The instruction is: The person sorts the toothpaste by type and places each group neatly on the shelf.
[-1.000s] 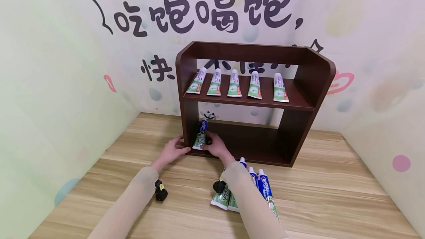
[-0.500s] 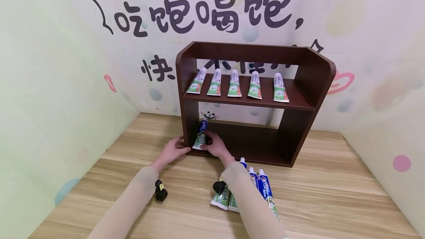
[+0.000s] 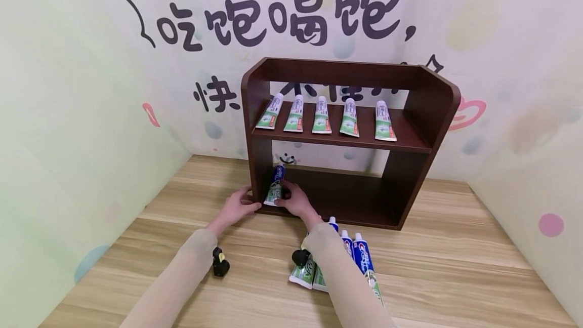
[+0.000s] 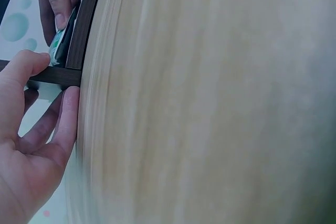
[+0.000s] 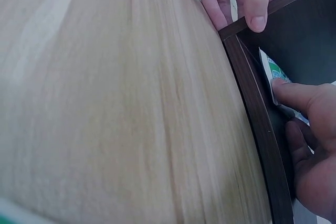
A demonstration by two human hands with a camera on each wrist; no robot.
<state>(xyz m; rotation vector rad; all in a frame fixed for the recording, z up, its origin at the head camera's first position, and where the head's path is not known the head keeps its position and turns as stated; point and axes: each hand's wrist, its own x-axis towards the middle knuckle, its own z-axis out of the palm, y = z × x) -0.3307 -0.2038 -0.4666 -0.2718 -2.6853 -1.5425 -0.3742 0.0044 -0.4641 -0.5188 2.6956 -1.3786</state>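
Observation:
A blue-and-green toothpaste tube (image 3: 276, 187) lies at the left end of the dark brown shelf's (image 3: 350, 194) lower board, its cap toward the back. My right hand (image 3: 298, 200) holds it near the flat end; in the right wrist view the thumb of that hand (image 5: 320, 124) presses on the tube (image 5: 269, 69) and the fingers curl in at its side. My left hand (image 3: 234, 209) grips the bottom front corner of the shelf's left side panel. In the left wrist view, the thumb of this hand (image 4: 31, 145) lies over the panel's edge, fingers on its outer side.
Several white-and-green toothpaste tubes (image 3: 321, 117) lie in a spaced row on the upper board. More blue-and-green tubes (image 3: 364, 257) lie on the wooden table (image 3: 455, 277) before the shelf, partly under my right sleeve (image 3: 341, 272). Printed cloth walls (image 3: 91, 115) stand around the table.

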